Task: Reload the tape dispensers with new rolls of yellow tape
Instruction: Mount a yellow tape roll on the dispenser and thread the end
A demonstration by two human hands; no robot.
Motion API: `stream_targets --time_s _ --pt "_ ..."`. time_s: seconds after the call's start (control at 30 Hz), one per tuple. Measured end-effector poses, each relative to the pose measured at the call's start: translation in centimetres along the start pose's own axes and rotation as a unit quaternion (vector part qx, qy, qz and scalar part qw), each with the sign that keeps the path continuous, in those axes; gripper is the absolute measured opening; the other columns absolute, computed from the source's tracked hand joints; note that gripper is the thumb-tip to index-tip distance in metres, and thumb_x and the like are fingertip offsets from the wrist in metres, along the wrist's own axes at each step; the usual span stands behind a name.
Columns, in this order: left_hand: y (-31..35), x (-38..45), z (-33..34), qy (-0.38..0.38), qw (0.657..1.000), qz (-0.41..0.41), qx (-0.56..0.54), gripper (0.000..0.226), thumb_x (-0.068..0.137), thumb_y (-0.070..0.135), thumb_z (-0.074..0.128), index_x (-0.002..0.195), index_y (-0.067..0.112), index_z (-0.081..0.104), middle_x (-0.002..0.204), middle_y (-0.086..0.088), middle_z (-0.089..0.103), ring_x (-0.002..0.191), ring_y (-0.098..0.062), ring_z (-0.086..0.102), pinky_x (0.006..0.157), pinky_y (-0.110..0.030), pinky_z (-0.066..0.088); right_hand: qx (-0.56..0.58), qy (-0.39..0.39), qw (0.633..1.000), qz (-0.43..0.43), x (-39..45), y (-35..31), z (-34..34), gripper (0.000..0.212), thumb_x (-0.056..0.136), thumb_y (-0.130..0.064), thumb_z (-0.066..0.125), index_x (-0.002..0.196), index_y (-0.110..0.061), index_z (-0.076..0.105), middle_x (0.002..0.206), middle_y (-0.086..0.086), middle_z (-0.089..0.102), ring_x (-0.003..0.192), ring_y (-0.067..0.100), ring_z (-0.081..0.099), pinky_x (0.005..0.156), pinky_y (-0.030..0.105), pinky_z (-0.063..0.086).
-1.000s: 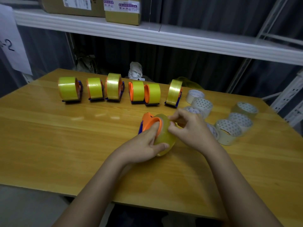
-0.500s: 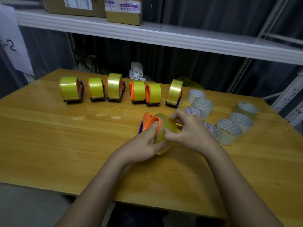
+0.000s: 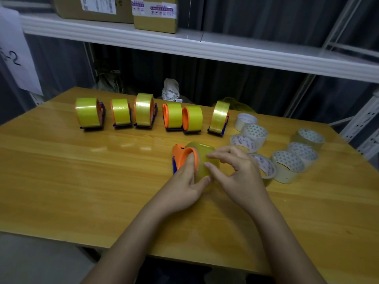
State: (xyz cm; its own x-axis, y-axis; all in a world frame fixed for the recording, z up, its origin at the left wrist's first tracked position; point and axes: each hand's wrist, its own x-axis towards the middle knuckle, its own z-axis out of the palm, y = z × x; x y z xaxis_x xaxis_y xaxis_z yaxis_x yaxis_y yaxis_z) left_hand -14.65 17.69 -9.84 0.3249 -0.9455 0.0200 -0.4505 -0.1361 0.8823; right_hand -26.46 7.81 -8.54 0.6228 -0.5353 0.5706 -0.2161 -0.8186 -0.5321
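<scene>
Left hand (image 3: 184, 187) grips dispenser (image 3: 180, 156) holding yellow roll (image 3: 205, 160), seemingly seated

The rectangular honey-coloured wooden table (image 3: 82, 171) looks smooth and varnished, with soft glare. At twelve o'clock, six glossy yellow film tape rolls (image 3: 87, 112) sit in orange and blue plastic dispensers (image 3: 101, 116). At two o'clock, printed cardboard tape cores (image 3: 287, 163) look matt.

Six loaded dispensers (image 3: 143, 112) in row at worktop (image 3: 61, 181) rear; spare rolls (image 3: 287, 158) grouped right; one dispenser (image 3: 184, 158) centre, in front of row.
</scene>
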Motion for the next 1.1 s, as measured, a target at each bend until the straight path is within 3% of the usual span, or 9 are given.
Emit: stream_targets --time_s 0.07,0.23,0.53,0.67,0.77,0.9,0.97,1.07,1.1 --pt "0.1 0.1 0.7 0.032 0.999 -0.003 -0.010 0.083 0.094 0.037 0.053 0.151 0.024 -0.005 0.156 0.005 0.016 0.134 0.002 0.018 0.104 -0.019 0.027 -0.004 0.001 1.000 0.006 -0.1 -0.3 0.1 0.016 0.083 -0.019 0.074 0.099 -0.016 0.076 0.099 -0.006 0.068 0.095 0.003 0.058 0.084 0.008 0.042" --pt "0.3 -0.1 1.9 0.096 0.995 -0.005 0.007 0.073 0.095 0.031 0.052 0.150 0.013 0.007 0.125 0.007 0.040 0.114 -0.013 0.049 0.093 -0.035 0.046 -0.057 0.033 0.998 -0.021 -0.3 -1.4 0.7 0.019 0.081 -0.017 0.065 0.094 -0.008 0.077 0.101 0.004 0.074 0.095 0.020 0.069 0.082 0.037 0.057" --pt "0.6 -0.4 2.5 0.124 0.992 -0.012 -0.010 0.037 0.094 0.017 0.052 0.123 0.020 0.028 0.102 -0.007 0.050 0.088 -0.020 0.053 0.084 -0.047 0.046 -0.108 0.052 0.991 -0.061 -0.8 -1.5 1.7 0.017 0.088 -0.020 0.053 0.089 -0.010 0.066 0.094 0.000 0.069 0.087 0.017 0.064 0.067 0.030 0.053" --pt "0.4 -0.3 2.6 0.100 0.995 -0.011 0.000 0.058 0.096 0.022 0.051 0.142 0.012 0.017 0.094 0.021 0.035 0.079 0.000 0.040 0.071 -0.025 0.040 -0.141 0.013 0.988 -0.065 -0.1 -1.0 1.3 0.020 0.088 -0.023 0.046 0.089 -0.009 0.060 0.088 0.001 0.060 0.081 0.017 0.055 0.064 0.025 0.042" --pt "0.5 -0.2 2.3 0.087 0.996 -0.017 -0.012 0.071 0.097 0.029 0.050 0.149 0.012 0.004 0.115 0.016 0.025 0.096 0.011 0.025 0.077 -0.015 0.029 -0.074 -0.048 0.995 -0.046 1.0 -0.4 0.1 0.013 0.090 -0.018 0.054 0.094 -0.010 0.063 0.092 -0.001 0.062 0.087 0.015 0.055 0.070 0.026 0.043" --pt "0.4 -0.3 2.2 0.098 0.995 -0.025 -0.027 0.071 0.094 0.035 0.054 0.147 0.014 0.010 0.131 0.009 0.037 0.124 -0.008 0.039 0.094 -0.022 0.038 0.028 -0.036 0.999 0.028 0.6 -0.7 -0.8 0.015 0.095 -0.014 0.057 0.104 -0.014 0.070 0.098 -0.008 0.065 0.094 0.003 0.058 0.076 0.012 0.046" --pt "0.5 -0.4 2.1 0.094 0.995 -0.032 -0.032 0.076 0.095 0.035 0.052 0.150 0.015 0.002 0.132 0.012 0.031 0.130 -0.005 0.032 0.095 -0.017 0.033 0.029 -0.015 0.999 0.036 0.0 -0.8 -0.3 0.017 0.093 -0.014 0.061 0.107 -0.014 0.071 0.103 -0.008 0.065 0.097 0.000 0.057 0.078 0.010 0.046" --pt "0.6 -0.4 2.1 0.088 0.995 -0.026 -0.036 0.072 0.097 0.030 0.049 0.150 0.015 0.002 0.109 0.027 0.030 0.088 0.021 0.036 0.071 -0.013 0.036 0.018 0.015 0.999 0.034 -0.7 -1.0 0.8 0.018 0.084 -0.019 0.073 0.102 -0.014 0.074 0.107 -0.007 0.066 0.102 0.005 0.059 0.088 0.016 0.046" --pt "0.6 -0.4 2.1 0.091 0.995 -0.025 -0.031 0.071 0.098 0.029 0.048 0.149 0.014 0.002 0.102 0.026 0.028 0.077 0.018 0.035 0.066 -0.013 0.035 0.027 0.032 0.998 0.043 -0.8 -1.1 1.0 0.015 0.082 -0.019 0.075 0.097 -0.015 0.076 0.104 -0.009 0.066 0.101 0.006 0.060 0.088 0.017 0.045"
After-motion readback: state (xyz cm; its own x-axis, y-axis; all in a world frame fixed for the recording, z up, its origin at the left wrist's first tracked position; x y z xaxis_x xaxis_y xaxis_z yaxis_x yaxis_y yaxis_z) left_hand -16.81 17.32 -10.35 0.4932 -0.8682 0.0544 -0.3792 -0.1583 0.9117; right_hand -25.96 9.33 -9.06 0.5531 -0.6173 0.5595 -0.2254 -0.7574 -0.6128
